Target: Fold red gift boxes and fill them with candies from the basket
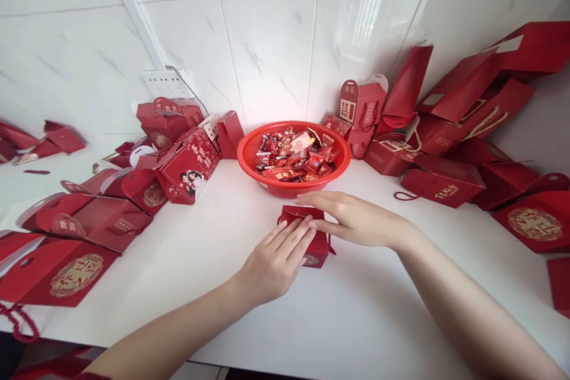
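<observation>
A small red gift box (317,247) stands on the white table in front of me, with a dark red cord hanging at its right side. Across its near top lie the outstretched fingers of my left hand (278,255), covering much of the box. My right hand (351,218) is over the far right side of the box, fingers extended to the left and the thumb close to the left fingertips. Neither hand is wrapped round anything. Just beyond the box, a red plastic basket (291,191) holds many wrapped sweets (289,154) in red and gold.
Several red boxes crowd the left, including a box with a cartoon couple (191,172) and a gold-printed box (66,273). More boxes (449,181) are piled on the right. A tiled wall (271,53) with a power socket (164,82) closes off the back of the table (356,314).
</observation>
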The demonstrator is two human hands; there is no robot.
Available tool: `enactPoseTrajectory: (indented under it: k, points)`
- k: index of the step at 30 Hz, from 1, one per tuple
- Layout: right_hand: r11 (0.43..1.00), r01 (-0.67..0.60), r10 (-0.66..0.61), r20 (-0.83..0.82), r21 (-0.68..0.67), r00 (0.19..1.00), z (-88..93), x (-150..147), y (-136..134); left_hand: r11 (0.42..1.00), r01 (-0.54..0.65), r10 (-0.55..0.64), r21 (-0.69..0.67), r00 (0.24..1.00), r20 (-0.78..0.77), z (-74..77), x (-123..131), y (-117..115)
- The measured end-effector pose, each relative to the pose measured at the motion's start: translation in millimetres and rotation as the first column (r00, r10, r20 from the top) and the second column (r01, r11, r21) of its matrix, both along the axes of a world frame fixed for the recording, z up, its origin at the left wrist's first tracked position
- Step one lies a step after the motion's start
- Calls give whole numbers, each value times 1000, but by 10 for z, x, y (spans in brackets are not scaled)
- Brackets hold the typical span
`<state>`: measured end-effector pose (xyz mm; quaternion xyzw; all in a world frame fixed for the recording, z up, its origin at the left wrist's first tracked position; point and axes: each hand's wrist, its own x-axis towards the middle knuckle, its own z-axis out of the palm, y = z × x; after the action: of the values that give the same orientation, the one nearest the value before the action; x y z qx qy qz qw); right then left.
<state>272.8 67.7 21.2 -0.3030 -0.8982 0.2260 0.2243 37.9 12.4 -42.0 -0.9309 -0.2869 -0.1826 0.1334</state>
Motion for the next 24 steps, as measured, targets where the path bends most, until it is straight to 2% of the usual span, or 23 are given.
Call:
enactPoseTrajectory:
  k: [4, 7, 10, 13, 17, 20, 24]
  points:
    - [991, 104, -114, 109, 88, 988, 55, 290, -31, 996, -92, 91, 14, 996, 23, 38, -46, 3]
    - [969, 210, -228, 150, 129, 962, 96, 522, -63, 984, -133, 127, 116, 990, 58, 163, -115, 33]
    - [954, 256, -282, 176, 156, 943, 139, 687, -79, 968, -184, 170, 168, 981, 97, 323, -148, 95]
    - [948, 265, -294, 165, 177, 942, 168, 744, -88, 964, -267, 264, 20, 961, 78, 396, -171, 171]
    - [953, 233, -265, 160, 193, 951, 127, 629, -66, 916, -294, 299, -273, 954, -25, 312, -261, 212]
    - [939, 207, -237, 83, 273, 968, -30, 451, 45, 887, -269, 270, -376, 962, -52, 281, -373, 155]
    - [916, 198, -225, 37, 348, 974, -383, 254, 286, 877, -258, 252, -406, 965, -70, 388, -565, -25]
